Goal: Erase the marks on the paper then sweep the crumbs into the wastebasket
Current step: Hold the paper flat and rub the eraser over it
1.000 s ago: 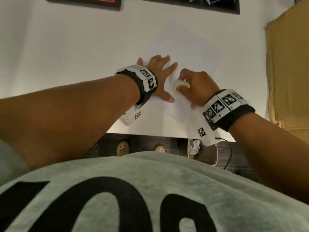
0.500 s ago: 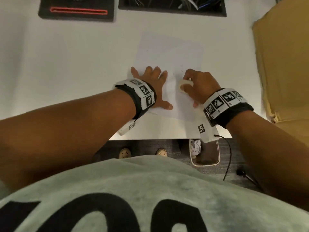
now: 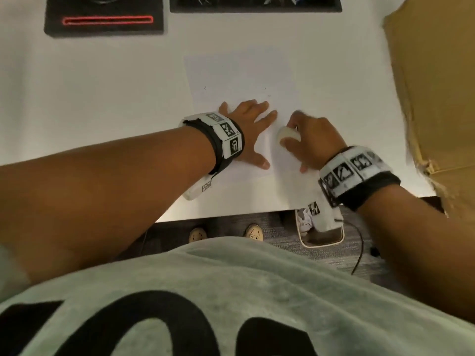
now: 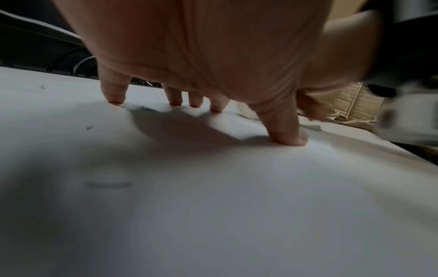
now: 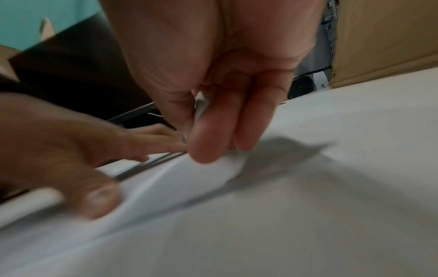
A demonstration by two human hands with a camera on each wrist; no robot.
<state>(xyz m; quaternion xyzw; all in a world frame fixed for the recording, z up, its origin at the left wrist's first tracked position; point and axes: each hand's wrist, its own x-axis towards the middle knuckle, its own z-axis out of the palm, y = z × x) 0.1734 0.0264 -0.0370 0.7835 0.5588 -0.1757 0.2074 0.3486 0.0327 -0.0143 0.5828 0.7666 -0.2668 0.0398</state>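
A white sheet of paper (image 3: pixel 241 73) lies on the white table (image 3: pixel 90 98), with a few small dark crumbs (image 3: pixel 204 88) near its middle. My left hand (image 3: pixel 253 129) lies flat on the sheet, fingers spread and pressing it down; its fingertips (image 4: pixel 175 102) touch the paper (image 4: pixel 213 187). Just to its right, my right hand (image 3: pixel 312 142) grips a white eraser (image 3: pixel 286 133) and holds it down against the paper. In the right wrist view the eraser (image 5: pixel 201 105) shows between thumb and fingers. The wastebasket (image 3: pixel 321 232) stands on the floor under the table's near edge, with crumpled paper inside.
A cardboard box (image 3: pixel 437 86) fills the table's right side. Two black devices (image 3: pixel 102 16) sit along the far edge. A cable (image 3: pixel 359 247) runs across the floor by the wastebasket. My feet (image 3: pixel 226 233) show under the table edge.
The paper has turned from slanted to nearly square with the table. My right hand with the eraser has shifted a little, and my left hand has stayed pressed on the sheet.
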